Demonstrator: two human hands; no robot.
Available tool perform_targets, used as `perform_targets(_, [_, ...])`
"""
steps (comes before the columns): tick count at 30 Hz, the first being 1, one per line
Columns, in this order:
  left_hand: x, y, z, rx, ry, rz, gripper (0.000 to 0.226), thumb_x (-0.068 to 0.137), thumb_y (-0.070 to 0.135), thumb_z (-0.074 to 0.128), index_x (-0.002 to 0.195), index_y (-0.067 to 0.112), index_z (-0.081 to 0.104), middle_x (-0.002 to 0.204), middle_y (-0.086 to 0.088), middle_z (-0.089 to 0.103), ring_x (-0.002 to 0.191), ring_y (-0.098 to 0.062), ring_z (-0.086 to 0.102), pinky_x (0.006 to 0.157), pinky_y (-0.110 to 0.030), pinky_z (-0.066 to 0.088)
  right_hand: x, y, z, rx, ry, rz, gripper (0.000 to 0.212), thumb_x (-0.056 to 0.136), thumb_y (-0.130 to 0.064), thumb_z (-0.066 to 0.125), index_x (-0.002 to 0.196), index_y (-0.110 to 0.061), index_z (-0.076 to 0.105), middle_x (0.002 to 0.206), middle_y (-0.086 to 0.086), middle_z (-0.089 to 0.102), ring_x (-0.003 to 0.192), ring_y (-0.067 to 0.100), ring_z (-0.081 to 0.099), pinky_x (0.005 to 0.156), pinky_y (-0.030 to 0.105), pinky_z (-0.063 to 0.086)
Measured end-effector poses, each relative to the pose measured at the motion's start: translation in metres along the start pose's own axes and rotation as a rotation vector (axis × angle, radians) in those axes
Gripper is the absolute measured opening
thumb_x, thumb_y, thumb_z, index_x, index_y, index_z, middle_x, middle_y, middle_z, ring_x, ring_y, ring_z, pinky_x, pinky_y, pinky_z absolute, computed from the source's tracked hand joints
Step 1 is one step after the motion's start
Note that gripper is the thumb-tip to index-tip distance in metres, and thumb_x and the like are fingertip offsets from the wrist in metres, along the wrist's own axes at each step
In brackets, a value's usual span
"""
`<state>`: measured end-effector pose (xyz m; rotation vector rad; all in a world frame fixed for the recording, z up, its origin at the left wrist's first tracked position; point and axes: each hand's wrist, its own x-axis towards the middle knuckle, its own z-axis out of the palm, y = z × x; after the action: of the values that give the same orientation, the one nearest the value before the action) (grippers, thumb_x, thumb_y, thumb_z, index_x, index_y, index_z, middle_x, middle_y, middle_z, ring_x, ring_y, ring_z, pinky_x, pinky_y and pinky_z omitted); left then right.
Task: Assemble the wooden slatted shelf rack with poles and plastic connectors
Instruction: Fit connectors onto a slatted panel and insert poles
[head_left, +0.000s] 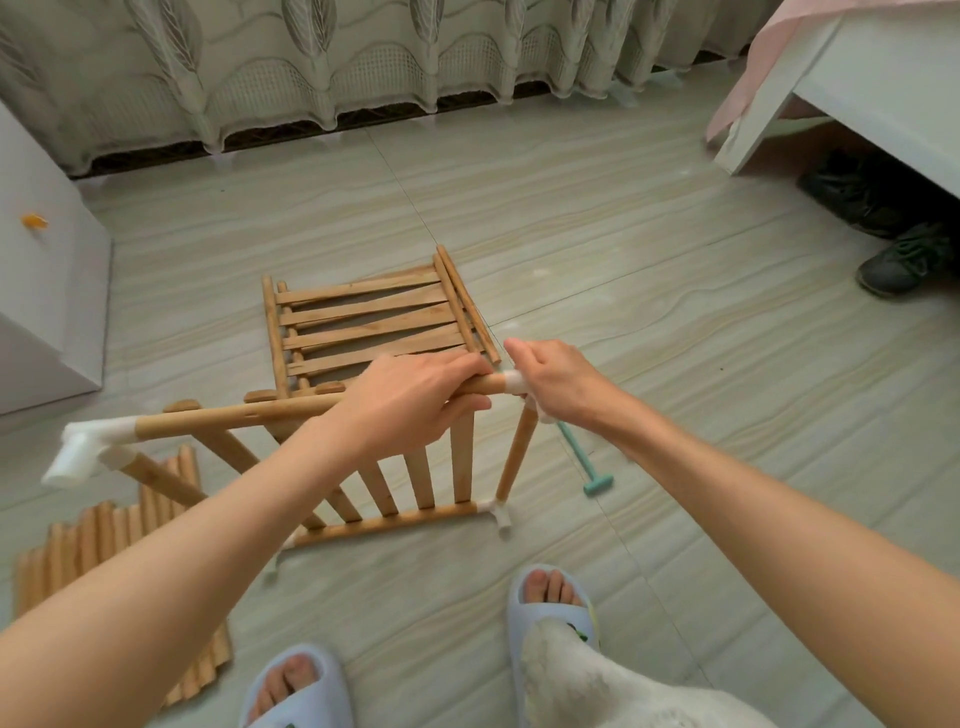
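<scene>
A partly built wooden slatted shelf (415, 483) stands tilted on the floor in front of me. My left hand (410, 400) grips its upper pole (249, 415) near the right end. My right hand (561, 384) grips the white plastic connector (514, 383) at that pole's right end, where a short upright pole (517, 454) runs down to a lower connector (498, 512). Another white connector (85, 447) caps the pole's left end. A second slatted panel (374, 325) lies flat on the floor behind.
A bundle of loose wooden poles (109, 530) lies at the lower left. A small green mallet (584, 462) lies on the tiles to the right. A white cabinet (47, 291) stands left, a bed frame (831, 88) and shoes (904, 260) far right. My slippered feet (550, 608) are below.
</scene>
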<state>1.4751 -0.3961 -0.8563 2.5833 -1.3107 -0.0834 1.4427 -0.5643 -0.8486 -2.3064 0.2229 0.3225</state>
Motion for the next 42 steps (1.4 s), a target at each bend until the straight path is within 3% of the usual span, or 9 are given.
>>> perform_targets(5, [0.005, -0.002, 0.004, 0.060, 0.041, -0.037, 0.030, 0.092, 0.048, 0.038, 0.108, 0.028, 0.052, 0.077, 0.018, 0.041, 0.060, -0.005, 0.046, 0.044, -0.020, 0.035, 0.008, 0.013, 0.012, 0.427, 0.173, 0.158, 0.051, 0.101, -0.039, 0.023, 0.074, -0.014, 0.058, 0.078, 0.000, 0.055, 0.078, 0.014, 0.051, 0.076, 0.033, 0.041])
perform_targets(8, [0.002, -0.001, 0.006, 0.057, 0.053, 0.001, 0.035, 0.091, 0.049, 0.031, 0.101, 0.026, 0.055, 0.071, 0.019, 0.037, 0.047, 0.002, 0.031, 0.039, -0.016, 0.023, 0.008, 0.014, 0.016, 0.725, 0.161, 0.178, 0.053, 0.101, -0.042, 0.021, 0.075, -0.013, 0.058, 0.070, 0.001, 0.054, 0.069, 0.012, 0.051, 0.066, 0.025, 0.039])
perform_targets(12, [-0.007, -0.002, 0.007, 0.081, 0.030, 0.081, 0.036, 0.091, 0.046, 0.028, 0.089, 0.024, 0.056, 0.069, 0.015, 0.051, 0.049, -0.004, 0.032, 0.040, -0.012, 0.008, 0.007, 0.013, 0.023, 0.679, 0.081, 0.032, 0.050, 0.102, -0.039, 0.019, 0.079, -0.013, 0.055, 0.055, -0.002, 0.042, 0.047, 0.003, 0.040, 0.054, 0.013, 0.037])
perform_targets(17, [-0.007, -0.002, 0.010, 0.053, 0.042, 0.104, 0.036, 0.091, 0.044, 0.031, 0.093, 0.020, 0.057, 0.070, 0.010, 0.056, 0.046, -0.013, 0.048, 0.039, -0.014, 0.010, 0.009, 0.010, 0.028, 0.739, 0.011, -0.027, 0.045, 0.101, -0.038, 0.020, 0.081, -0.013, 0.052, 0.056, -0.002, 0.049, 0.058, 0.012, 0.045, 0.060, 0.023, 0.039])
perform_targets(21, [-0.004, 0.001, 0.012, 0.068, 0.083, 0.074, 0.035, 0.087, 0.044, 0.034, 0.091, 0.021, 0.060, 0.069, 0.013, 0.058, 0.044, -0.006, 0.038, 0.042, -0.009, 0.005, 0.014, 0.012, 0.028, 0.736, -0.029, -0.031, 0.045, 0.101, -0.041, 0.021, 0.083, -0.014, 0.052, 0.059, -0.001, 0.048, 0.063, 0.016, 0.045, 0.064, 0.027, 0.040])
perform_targets(27, [-0.004, -0.020, 0.000, 0.000, -0.039, 0.123, 0.043, 0.085, 0.048, 0.037, 0.119, 0.026, 0.051, 0.089, 0.022, 0.043, 0.070, -0.001, 0.044, 0.055, -0.013, 0.035, 0.014, 0.017, 0.023, 0.720, 0.052, 0.037, 0.042, 0.100, -0.039, 0.029, 0.082, -0.012, 0.056, 0.060, 0.003, 0.055, 0.054, 0.009, 0.051, 0.055, 0.019, 0.044])
perform_targets(30, [-0.014, -0.036, -0.010, 0.027, -0.123, -0.013, 0.061, 0.080, 0.056, 0.024, 0.130, 0.026, 0.042, 0.094, 0.020, 0.044, 0.071, 0.004, 0.040, 0.060, -0.010, 0.035, 0.013, 0.023, 0.017, 0.779, 0.099, 0.061, 0.046, 0.100, -0.039, 0.029, 0.081, -0.010, 0.059, 0.059, 0.005, 0.057, 0.051, 0.011, 0.051, 0.052, 0.021, 0.044])
perform_targets(38, [-0.016, -0.033, -0.002, 0.100, -0.031, -0.038, 0.065, 0.081, 0.069, 0.007, 0.104, 0.025, 0.049, 0.069, 0.018, 0.037, 0.058, 0.001, 0.040, 0.048, -0.016, 0.036, 0.003, 0.024, 0.020, 0.986, 0.023, 0.082, 0.064, 0.098, -0.050, 0.017, 0.072, -0.009, 0.059, 0.058, 0.003, 0.054, 0.054, 0.011, 0.049, 0.059, 0.024, 0.041])
perform_targets(42, [-0.020, -0.033, 0.006, 0.088, 0.035, -0.027, 0.053, 0.090, 0.062, 0.016, 0.090, 0.024, 0.053, 0.056, 0.022, 0.021, 0.043, 0.003, 0.030, 0.039, -0.011, 0.020, 0.002, 0.025, 0.022, 0.933, 0.022, 0.004, 0.062, 0.099, -0.045, 0.018, 0.067, -0.009, 0.058, 0.060, 0.000, 0.055, 0.057, 0.010, 0.050, 0.061, 0.022, 0.042])
